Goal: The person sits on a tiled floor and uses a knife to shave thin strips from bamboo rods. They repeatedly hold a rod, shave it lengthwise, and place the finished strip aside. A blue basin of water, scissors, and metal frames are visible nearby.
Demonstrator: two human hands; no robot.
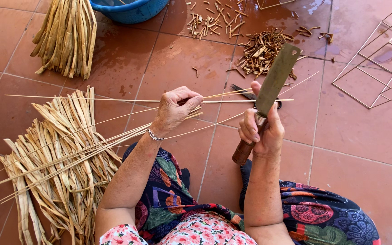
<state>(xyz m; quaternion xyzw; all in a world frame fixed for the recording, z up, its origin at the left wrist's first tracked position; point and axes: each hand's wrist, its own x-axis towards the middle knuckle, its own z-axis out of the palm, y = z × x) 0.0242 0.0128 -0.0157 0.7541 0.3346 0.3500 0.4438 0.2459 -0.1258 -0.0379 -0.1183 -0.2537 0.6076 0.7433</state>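
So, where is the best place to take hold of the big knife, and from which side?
Take the knife by its round wooden handle, coming from below, the person's side. The flat blade points up and away, so the handle end is nearest and safe. The right hand already holds it there.

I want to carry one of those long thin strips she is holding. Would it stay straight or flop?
Probably whippy: the thin strips in the left hand run far past it and bow gently toward the floor. Likely very light, since a fingertip pinch holds several. Possibly easy to snap or split, given the cut scraps by the knife.
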